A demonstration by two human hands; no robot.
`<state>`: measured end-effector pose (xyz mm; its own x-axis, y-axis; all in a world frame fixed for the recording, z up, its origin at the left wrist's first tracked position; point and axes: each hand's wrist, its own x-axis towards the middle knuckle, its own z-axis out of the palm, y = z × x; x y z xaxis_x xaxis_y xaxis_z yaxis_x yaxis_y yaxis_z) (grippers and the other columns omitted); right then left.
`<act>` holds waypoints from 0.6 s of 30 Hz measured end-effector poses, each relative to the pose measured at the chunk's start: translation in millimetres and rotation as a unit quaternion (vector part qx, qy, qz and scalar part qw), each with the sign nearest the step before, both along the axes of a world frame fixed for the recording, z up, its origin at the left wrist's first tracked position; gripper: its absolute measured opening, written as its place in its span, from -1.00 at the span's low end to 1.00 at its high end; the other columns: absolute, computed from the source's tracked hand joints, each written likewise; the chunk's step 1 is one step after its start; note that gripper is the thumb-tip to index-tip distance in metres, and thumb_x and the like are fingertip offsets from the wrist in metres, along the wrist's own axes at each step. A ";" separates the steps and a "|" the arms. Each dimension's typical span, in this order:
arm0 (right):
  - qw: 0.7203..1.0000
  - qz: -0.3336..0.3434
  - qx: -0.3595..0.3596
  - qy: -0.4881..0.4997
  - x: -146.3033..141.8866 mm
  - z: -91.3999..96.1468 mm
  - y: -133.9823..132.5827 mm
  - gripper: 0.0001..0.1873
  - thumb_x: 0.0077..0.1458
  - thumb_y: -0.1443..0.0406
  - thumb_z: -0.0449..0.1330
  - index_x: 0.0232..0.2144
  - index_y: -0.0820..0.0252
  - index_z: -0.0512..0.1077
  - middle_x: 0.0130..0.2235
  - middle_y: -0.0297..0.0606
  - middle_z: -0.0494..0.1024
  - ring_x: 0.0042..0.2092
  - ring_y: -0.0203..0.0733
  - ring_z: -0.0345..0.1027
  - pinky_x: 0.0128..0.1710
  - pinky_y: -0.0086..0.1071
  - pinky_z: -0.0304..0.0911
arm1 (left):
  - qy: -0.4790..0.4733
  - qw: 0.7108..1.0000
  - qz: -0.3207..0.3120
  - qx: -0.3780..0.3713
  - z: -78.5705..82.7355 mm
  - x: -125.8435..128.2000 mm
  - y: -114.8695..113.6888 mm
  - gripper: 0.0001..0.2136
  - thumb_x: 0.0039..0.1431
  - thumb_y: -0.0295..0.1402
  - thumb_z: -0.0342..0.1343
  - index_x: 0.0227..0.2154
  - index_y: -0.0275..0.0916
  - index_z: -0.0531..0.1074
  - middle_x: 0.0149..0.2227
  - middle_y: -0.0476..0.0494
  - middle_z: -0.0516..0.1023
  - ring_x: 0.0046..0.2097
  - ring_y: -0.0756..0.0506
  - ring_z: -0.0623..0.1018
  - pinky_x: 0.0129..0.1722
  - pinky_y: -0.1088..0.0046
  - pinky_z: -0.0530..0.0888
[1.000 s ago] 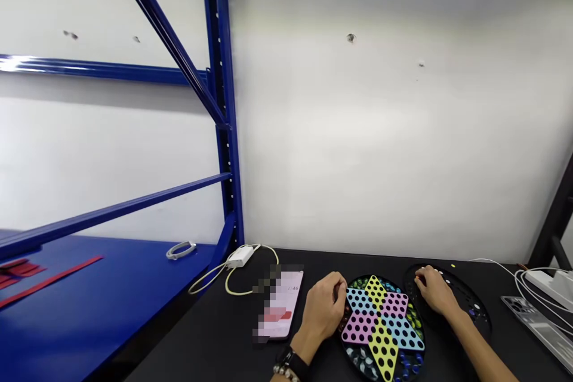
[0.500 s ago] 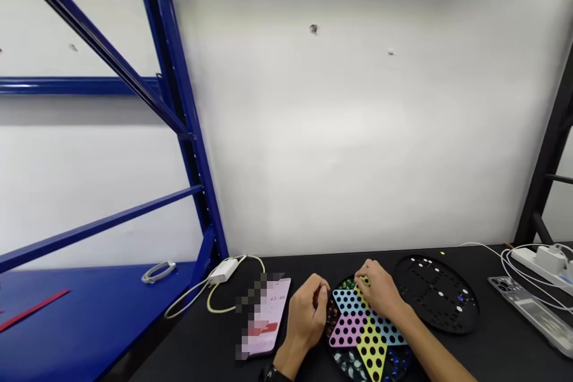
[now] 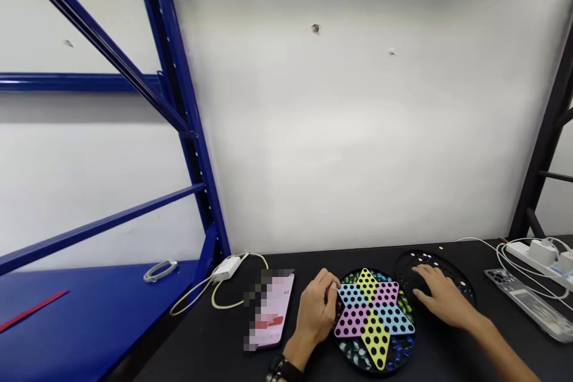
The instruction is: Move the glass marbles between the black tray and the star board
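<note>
A round board with a coloured six-pointed star full of holes [image 3: 373,317] lies on the black table, with marbles in the tray around its rim. My left hand [image 3: 319,309] curls against the board's left edge, fingers closed at the rim; what they pinch is hidden. My right hand [image 3: 441,295] rests with fingers pointing left on a black round perforated disc [image 3: 461,282] to the right of the star board. A few white pegs or marbles sit in the disc's holes.
A phone [image 3: 273,316] lies left of my left hand, beside a white charger with a yellowish cable [image 3: 226,270]. A power strip with white cables [image 3: 544,253] and a clear flat case [image 3: 526,304] sit at the right. Blue shelving [image 3: 179,125] stands on the left.
My right hand has gone from the top of the star board rightward onto the black disc. My left hand has stayed at the board's left edge.
</note>
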<state>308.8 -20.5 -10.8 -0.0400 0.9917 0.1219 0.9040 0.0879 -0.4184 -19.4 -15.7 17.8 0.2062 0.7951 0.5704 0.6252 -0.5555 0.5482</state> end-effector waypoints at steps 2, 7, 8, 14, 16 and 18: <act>0.999 0.017 -0.039 0.020 32.7 -5.3 -20.1 -0.55 0.11 0.08 0.11 0.03 0.02 0.42 0.23 -0.15 0.35 0.27 0.07 0.14 0.24 -0.02 0.04 | 0.002 1.000 -0.003 0.002 0.4 0.7 0.5 -0.70 0.35 -0.29 -0.22 -0.43 -0.15 0.35 -0.39 -0.07 0.44 -0.36 -0.08 0.47 -0.32 0.41 0.39; 0.996 0.035 -0.051 0.057 64.9 -14.5 -72.9 -0.66 0.12 -0.05 0.14 -0.20 -0.02 0.48 0.28 -0.23 0.29 0.30 0.02 0.12 0.27 -0.13 0.06 | -0.001 1.000 -0.010 0.003 1.4 1.8 0.8 -0.69 0.36 -0.29 -0.25 -0.42 -0.15 0.34 -0.37 -0.07 0.43 -0.35 -0.09 0.47 -0.31 0.40 0.38; 0.997 0.035 -0.044 0.058 64.0 -16.9 -79.9 -0.67 0.11 -0.05 0.15 -0.22 -0.02 0.49 0.28 -0.24 0.29 0.29 0.03 0.13 0.26 -0.13 0.09 | -0.002 1.000 -0.013 0.004 1.4 1.7 0.6 -0.68 0.36 -0.28 -0.26 -0.42 -0.15 0.34 -0.37 -0.07 0.43 -0.35 -0.09 0.46 -0.31 0.40 0.37; 0.983 -0.011 0.142 0.112 37.5 -1.0 -91.3 -0.67 0.15 -0.03 0.09 -0.38 0.03 0.48 -0.04 -0.14 0.58 0.01 0.03 0.45 0.04 -0.19 0.33 | -0.008 1.000 -0.022 0.016 -1.5 0.2 -0.6 -0.63 0.38 -0.26 -0.32 -0.43 -0.16 0.33 -0.39 -0.08 0.41 -0.36 -0.09 0.45 -0.31 0.39 0.36; 0.944 -0.103 0.267 0.167 27.3 25.5 -89.2 -0.63 0.11 -0.06 0.10 -0.32 0.07 0.46 -0.17 -0.12 0.60 -0.15 -0.01 0.49 -0.10 -0.22 0.38 | -0.007 1.000 -0.023 0.020 -1.6 -0.3 -1.0 -0.62 0.39 -0.25 -0.33 -0.43 -0.16 0.33 -0.38 -0.08 0.41 -0.36 -0.08 0.44 -0.31 0.40 0.36; 0.874 -0.222 0.367 0.227 17.2 55.6 -83.6 -0.54 0.06 -0.10 0.12 -0.29 0.14 0.45 -0.31 -0.14 0.58 -0.29 -0.05 0.45 -0.22 -0.24 0.38 | -0.005 1.000 -0.019 0.019 -0.6 -0.8 -1.6 -0.62 0.38 -0.24 -0.32 -0.43 -0.16 0.34 -0.38 -0.08 0.42 -0.36 -0.08 0.44 -0.30 0.40 0.37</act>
<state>325.9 -104.1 44.8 0.5464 0.5446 0.6363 0.6730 0.1667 -0.7206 -20.1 -17.3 17.1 0.2301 0.7639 0.6029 0.5976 -0.5999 0.5319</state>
